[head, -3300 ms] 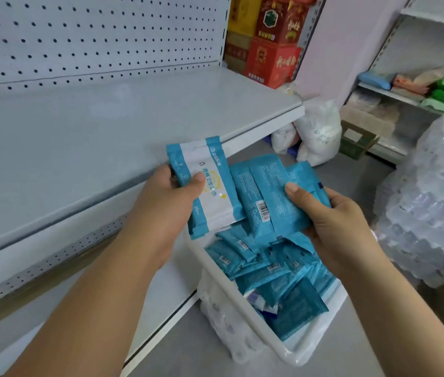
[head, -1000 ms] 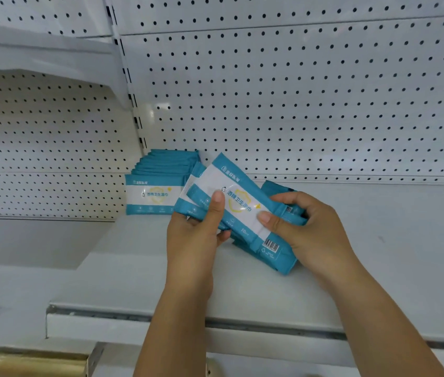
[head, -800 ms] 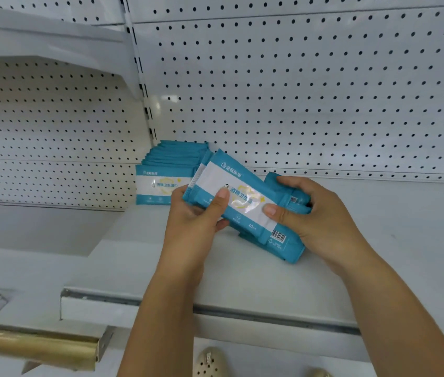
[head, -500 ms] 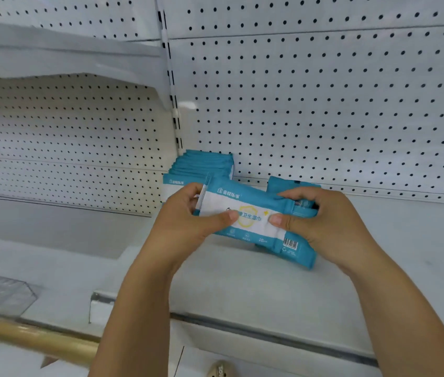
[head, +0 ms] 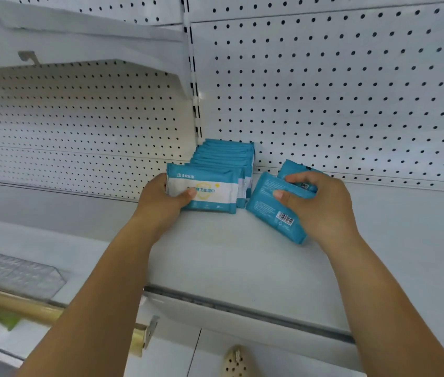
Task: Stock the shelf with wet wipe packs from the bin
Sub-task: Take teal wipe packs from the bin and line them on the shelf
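Where one bundle was gripped by both hands half a second ago, the hands are now seen parted. A single wet wipe pack [head: 210,190], printed face outward, is pinched at its nine o'clock end by the left hand [head: 161,200], thumb across the front, and is stood upright against the front of the row of packs [head: 226,156] already set on the shelf [head: 242,262]. At three o'clock of that row, just beside it, the remaining packs [head: 269,208] are clasped by the right hand [head: 324,208], tilted, backs and a barcode shown. The shelf is a plain white board, backed at twelve o'clock by a white pegboard panel [head: 351,91] and a slotted upright [head: 195,91]. At seven o'clock a brass-coloured rail [head: 25,308] is seen lower down, and at six o'clock a perforated shoe [head: 235,361].
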The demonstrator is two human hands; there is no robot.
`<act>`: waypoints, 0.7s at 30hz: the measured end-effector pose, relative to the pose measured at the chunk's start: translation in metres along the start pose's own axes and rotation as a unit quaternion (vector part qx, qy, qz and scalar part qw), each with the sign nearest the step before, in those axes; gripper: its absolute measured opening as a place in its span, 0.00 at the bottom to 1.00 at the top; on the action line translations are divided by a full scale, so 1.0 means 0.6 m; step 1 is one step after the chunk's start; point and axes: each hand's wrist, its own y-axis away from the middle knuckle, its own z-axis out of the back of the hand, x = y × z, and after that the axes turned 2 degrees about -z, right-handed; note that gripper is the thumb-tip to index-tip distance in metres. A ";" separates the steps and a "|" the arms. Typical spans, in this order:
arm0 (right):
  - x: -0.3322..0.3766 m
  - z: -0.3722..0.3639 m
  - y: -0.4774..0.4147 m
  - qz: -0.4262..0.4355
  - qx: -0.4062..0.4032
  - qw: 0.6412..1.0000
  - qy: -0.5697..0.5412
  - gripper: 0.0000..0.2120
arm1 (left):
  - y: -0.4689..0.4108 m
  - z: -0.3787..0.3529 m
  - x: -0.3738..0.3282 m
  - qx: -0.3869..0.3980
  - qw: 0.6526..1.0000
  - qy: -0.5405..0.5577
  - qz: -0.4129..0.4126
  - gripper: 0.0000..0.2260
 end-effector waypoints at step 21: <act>0.021 0.033 0.022 -0.098 -0.040 0.971 -0.213 0.16 | 0.123 -0.104 -0.085 -0.103 0.987 -0.048 -0.112 0.16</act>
